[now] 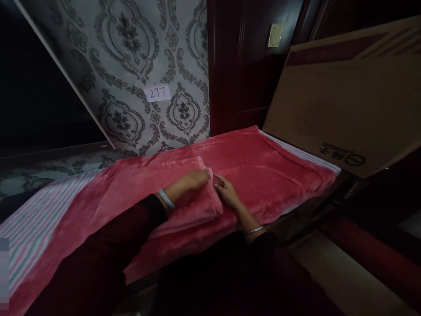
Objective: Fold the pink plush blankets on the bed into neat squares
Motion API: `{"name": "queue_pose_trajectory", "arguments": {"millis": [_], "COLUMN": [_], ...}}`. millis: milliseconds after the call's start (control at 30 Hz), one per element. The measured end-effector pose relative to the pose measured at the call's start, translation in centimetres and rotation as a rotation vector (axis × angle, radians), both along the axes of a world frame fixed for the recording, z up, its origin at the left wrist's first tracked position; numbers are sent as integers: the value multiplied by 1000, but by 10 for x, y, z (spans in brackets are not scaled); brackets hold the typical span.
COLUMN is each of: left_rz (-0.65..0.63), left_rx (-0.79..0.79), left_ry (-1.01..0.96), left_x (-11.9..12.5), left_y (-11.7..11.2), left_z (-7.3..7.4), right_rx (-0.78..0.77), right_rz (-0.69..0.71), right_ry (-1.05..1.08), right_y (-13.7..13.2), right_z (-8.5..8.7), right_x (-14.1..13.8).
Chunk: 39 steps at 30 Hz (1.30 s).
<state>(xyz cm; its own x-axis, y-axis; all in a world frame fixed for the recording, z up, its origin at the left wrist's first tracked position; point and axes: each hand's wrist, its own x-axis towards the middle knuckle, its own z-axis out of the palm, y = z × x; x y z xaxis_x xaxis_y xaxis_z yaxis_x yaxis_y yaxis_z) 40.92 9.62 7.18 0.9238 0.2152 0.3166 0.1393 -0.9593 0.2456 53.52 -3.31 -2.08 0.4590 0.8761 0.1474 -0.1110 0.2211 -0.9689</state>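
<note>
A pink-red plush blanket (pixel 263 162) is spread over a long surface, and a lighter folded part (pixel 184 215) lies on top of it at the middle. My left hand (pixel 196 179) rests over the end of this fold, its fingers closed at the upper edge. Just to the right, my right hand (pixel 227 192) has its thumb and fingers curled at the same edge, close to the left fingertips. Both hands grip the blanket there, though the fabric between the fingers is mostly hidden.
Striped cloth (pixel 42 210) shows beneath the blanket at the left and along the far right edge. A large cardboard box (pixel 345 101) stands at the right end. Behind are patterned wallpaper (pixel 131 48) with a paper label (pixel 158 93) reading 277, and a dark wooden panel (pixel 240 66).
</note>
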Motion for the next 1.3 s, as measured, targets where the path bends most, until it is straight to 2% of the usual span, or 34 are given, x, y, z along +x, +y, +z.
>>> {"name": "queue_pose_trajectory", "arguments": {"millis": [133, 267, 367, 467, 600, 800, 933, 1133, 1300], "left_rz": [-17, -27, -62, -79, -45, 58, 80, 81, 157], "left_rx": [65, 10, -33, -48, -59, -73, -81, -78, -70], "left_ry": [51, -174, -309, -367, -443, -510, -511, -522, -551], "left_x": [-14, -28, -31, -30, -30, -32, -35, -37, -40], "left_y": [8, 8, 8, 9, 10, 11, 9, 7, 4], "left_z": [-8, -21, -28, -30, -30, -31, -29, -26, -23], "right_rx": [10, 16, -10, -18, 26, 7, 45, 101, 106], "right_rz": [15, 19, 48, 71, 38, -54, -146, -114, -97], "right_ry": [4, 75, 183, 258, 239, 225, 77, -233, -363], "right_y": [1, 3, 7, 16, 37, 64, 68, 61, 65], "right_z": [-4, -5, 2, 13, 25, 23, 18, 19, 24], "right_x": [1, 1, 2, 5, 9, 2, -9, -23, -23]}}
